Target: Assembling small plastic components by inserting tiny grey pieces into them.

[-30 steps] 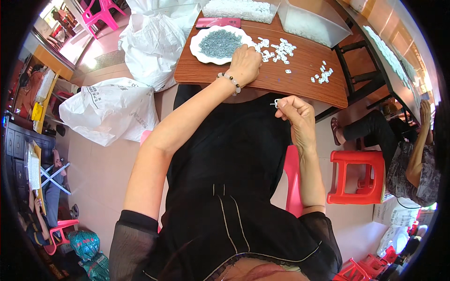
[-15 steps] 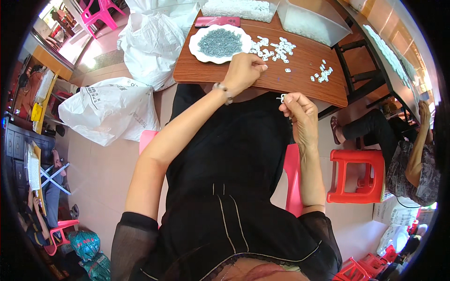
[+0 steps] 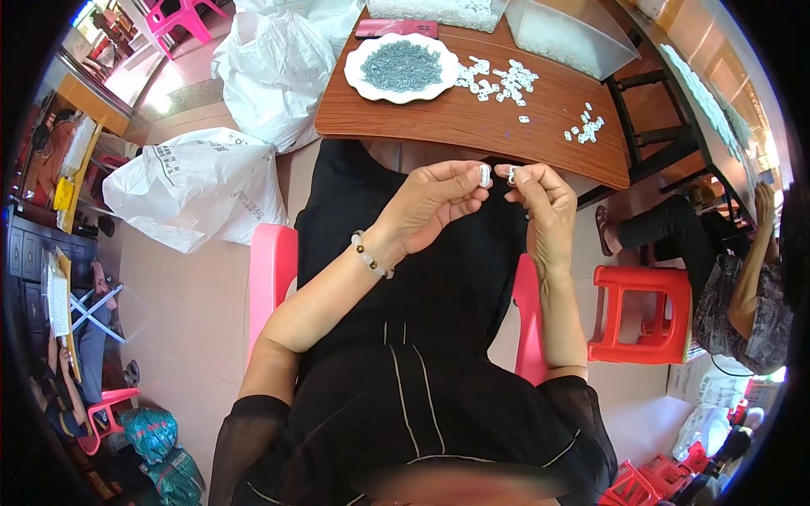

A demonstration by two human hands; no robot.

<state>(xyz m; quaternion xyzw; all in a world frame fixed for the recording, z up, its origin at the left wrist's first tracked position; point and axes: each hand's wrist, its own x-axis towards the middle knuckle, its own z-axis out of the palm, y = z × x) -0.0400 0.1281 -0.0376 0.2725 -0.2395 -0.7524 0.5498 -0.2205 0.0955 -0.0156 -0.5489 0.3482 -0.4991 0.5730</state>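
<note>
Two small white pieces are in hand, one per hand, held above the lap just in front of the table (image 3: 506, 126) edge. Left hand (image 3: 434, 202): thumb and forefinger pinch the left piece (image 3: 484, 174), other fingers curled loosely beneath. Right hand (image 3: 544, 207): fingertips closed on the right piece (image 3: 512, 174), which shows something like a small ring or hole; detail too small to settle.

Key relation: the two pieces sit at the same height, just beside each other, with a narrow gap between them; I cannot tell whether they touch. The left piece stands with its long axis roughly upright in the view. Each piece lies directly inboard of its own hand, so the line joining them runs left to right across the body. Neither hand is clearly nearer the gap; both fingertips point toward it.

Surroundings: a white plate (image 3: 364, 84) of grey-green bits sits at the far left of the table, a scatter of white pieces (image 3: 498, 80) beside it, a smaller cluster (image 3: 582, 128) toward the right edge. A bead bracelet (image 3: 369, 255) is on the left wrist. White bags (image 3: 198, 190) lie on the floor to the left. Another person (image 3: 742, 287) sits at far right by a red stool (image 3: 637, 316).
</note>
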